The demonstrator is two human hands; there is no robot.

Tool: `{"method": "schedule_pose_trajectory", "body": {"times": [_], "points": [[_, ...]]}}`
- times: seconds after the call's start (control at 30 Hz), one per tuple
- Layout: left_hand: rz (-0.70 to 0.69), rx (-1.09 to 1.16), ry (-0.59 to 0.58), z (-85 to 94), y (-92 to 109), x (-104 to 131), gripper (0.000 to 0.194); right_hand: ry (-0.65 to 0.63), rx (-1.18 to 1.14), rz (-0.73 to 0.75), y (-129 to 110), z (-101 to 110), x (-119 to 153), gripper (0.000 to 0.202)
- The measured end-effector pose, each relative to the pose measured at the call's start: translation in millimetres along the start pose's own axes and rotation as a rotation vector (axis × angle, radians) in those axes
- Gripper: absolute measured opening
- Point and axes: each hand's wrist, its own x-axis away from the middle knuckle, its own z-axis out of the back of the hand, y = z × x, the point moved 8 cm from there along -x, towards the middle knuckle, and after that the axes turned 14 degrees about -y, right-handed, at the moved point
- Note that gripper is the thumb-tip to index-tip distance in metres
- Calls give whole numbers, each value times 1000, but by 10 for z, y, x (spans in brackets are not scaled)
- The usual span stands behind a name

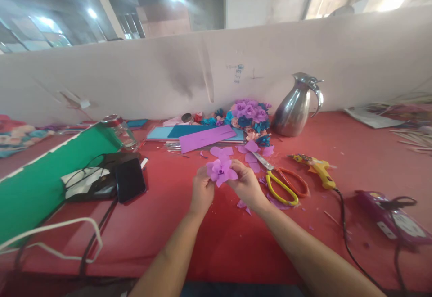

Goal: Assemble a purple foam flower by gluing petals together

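Between my two hands, above the red table [162,238], is a purple paper flower [221,172] with its petals spread and a small dark centre. My left hand [202,190] grips it from the left, fingers closed at its edge. From the right, the thumb and fingers of my right hand [248,183] pinch its petals. Cut purple petals [221,152] lie just beyond the flower. Scissors [281,189] with one yellow and one red handle rest to the right of my right hand, their blades near more purple pieces.
Behind are a purple paper strip [207,138], a bunch of paper flowers [251,114] and a steel jug [293,105]. A yellow glue gun [317,168] and purple power strip [391,218] lie right; a phone [130,180], glass jar [121,131] and green board [37,189] left.
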Motion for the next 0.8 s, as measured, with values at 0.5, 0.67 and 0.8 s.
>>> {"method": "schedule_pose_trajectory", "body": {"times": [0.5, 0.67, 0.8], "points": [[23, 203, 15, 19, 61, -15, 19, 66, 96, -25, -68, 49, 20, 13], [94, 348, 2, 2, -37, 5, 32, 158, 85, -90, -20, 100, 46, 10], [176, 502, -61, -69, -115, 9, 21, 138, 64, -161, 87, 73, 46, 13]]}}
